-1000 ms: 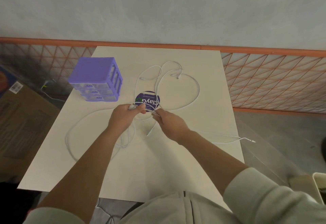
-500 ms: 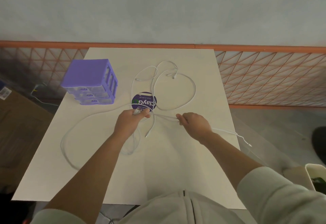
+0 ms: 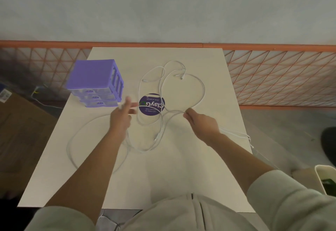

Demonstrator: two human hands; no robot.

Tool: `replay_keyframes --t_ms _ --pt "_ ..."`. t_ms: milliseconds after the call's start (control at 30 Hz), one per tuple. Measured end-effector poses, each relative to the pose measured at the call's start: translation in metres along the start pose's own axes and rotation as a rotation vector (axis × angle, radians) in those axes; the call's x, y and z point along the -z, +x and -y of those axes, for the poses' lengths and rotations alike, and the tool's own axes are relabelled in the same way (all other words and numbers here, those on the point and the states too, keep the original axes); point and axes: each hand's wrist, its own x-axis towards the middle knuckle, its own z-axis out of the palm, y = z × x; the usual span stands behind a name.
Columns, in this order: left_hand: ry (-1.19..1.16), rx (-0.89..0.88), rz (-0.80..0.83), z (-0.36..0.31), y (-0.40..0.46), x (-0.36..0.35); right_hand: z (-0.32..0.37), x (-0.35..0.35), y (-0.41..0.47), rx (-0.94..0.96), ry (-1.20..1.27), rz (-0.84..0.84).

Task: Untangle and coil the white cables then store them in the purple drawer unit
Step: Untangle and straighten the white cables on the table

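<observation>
Across the middle of the pale rectangular table (image 3: 181,176), thin white cables (image 3: 201,92) lie looped and crossed; the right hand (image 3: 201,121) pinches one strand, the left hand (image 3: 121,116) hovers, blurred, fingers spread, so draw strands apart gently, purple plastic drawer unit (image 3: 96,83) waiting upper left.

White cables (image 3: 198,94) looped over table (image 3: 181,172), right hand (image 3: 201,122) pinching one, left hand (image 3: 121,117) blurred, fingers spread.

left grip (image 3: 121,116) seemingly open, right grip (image 3: 201,121) pinching
</observation>
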Motion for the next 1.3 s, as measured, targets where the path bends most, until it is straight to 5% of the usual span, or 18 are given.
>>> replay_keyframes --t_ms 167,400,567,933,1133,1300 --pt "-0.620 0.167 -0.227 0.014 0.020 0.054 -0.045 -0.001 -0.014 -0.208 -0.027 0.087" --pt "-0.999 0.223 -0.267 0.031 0.023 0.103 -0.065 0.012 -0.036 -0.469 0.076 0.225" --pt "-1.055 0.217 -0.260 0.038 0.020 0.111 -0.066 -0.001 -0.036 -0.495 -0.002 0.221" --pt "-1.039 0.182 -0.302 0.038 0.002 0.124 -0.027 -0.026 -0.017 -0.318 -0.044 0.300" --pt "-1.061 0.159 -0.250 0.032 -0.001 0.127 0.031 -0.048 0.016 -0.008 -0.027 0.249" --pt "-1.019 0.137 -0.199 0.027 -0.003 0.128 0.064 -0.067 0.033 0.294 -0.263 0.234"
